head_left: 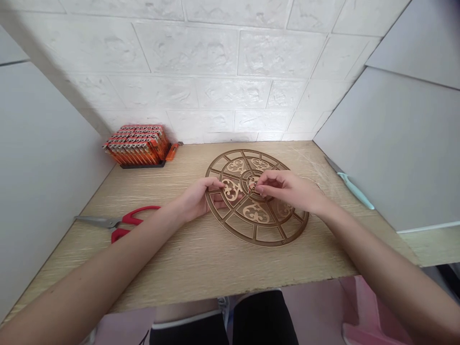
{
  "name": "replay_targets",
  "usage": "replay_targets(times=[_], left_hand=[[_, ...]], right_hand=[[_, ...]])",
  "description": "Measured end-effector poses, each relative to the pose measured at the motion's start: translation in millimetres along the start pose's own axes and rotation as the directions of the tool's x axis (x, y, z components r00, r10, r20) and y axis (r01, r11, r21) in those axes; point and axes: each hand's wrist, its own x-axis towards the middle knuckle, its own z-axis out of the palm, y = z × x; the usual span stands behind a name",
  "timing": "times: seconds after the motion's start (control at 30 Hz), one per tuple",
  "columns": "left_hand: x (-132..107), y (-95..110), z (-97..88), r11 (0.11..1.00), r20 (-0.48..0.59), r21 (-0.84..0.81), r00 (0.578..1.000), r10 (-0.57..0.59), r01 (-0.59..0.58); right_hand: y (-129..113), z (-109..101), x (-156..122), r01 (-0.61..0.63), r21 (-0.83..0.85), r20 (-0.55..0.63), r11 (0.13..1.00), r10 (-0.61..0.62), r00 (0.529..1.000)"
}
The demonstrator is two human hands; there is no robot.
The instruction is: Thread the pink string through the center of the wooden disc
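A round brown openwork disc (256,232), with spokes and pale scroll-shaped inlays, is tilted above the wooden table. My left hand (201,197) grips its left side, thumb on top and fingers underneath. Over the disc's centre, my right hand (283,189) is closed in a pinch, fingertips at the ringed hub (251,185). Whatever may be between those fingertips is too small to make out. A thin pale strand shows just behind the right hand.
Red-handled scissors (131,218) lie on the table (201,268) by my left forearm. At the back left stands a block of orange lighters (138,146) beside a small orange cutter (173,151). A knife with a mint handle (355,190) rests along the right panel.
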Motion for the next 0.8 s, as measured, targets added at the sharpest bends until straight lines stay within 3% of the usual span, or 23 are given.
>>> replay_targets(times=[0.1,0.2,0.4,0.53,0.67,0.8], left_hand=[[-0.4,-2.9,4.4,0.987,-0.074,0.104,0.988,0.132,-0.124],[1.0,-6.5,5.7,0.936,-0.138,0.254,0.949,0.283,-0.243],[6.9,-8.3,-6.2,0.767,-0.194,0.576,0.865,0.463,-0.282],[12.7,-10.0,-18.7,0.697,-0.166,0.654,0.844,0.510,-0.293],[17.0,-13.7,-25.5,0.699,-0.163,0.642,0.836,0.525,-0.314],[16.2,-14.3,-25.6,0.689,-0.156,0.656,0.837,0.525,-0.309]], right_hand=[[3.7,2.3,1.5,-0.008,-0.020,-0.019,1.000,0.008,1.000],[4.6,1.2,1.2,-0.033,-0.094,-0.018,0.995,0.032,0.999],[1.8,-0.8,0.9,-0.069,-0.196,-0.030,0.978,0.064,0.997],[-0.6,-4.0,-0.1,-0.082,-0.163,0.017,0.983,0.086,0.996],[-0.9,-11.0,-2.7,-0.144,-0.093,0.158,0.985,0.157,0.975],[0.5,-15.5,-4.9,-0.158,-0.103,0.200,0.982,0.176,0.964]])
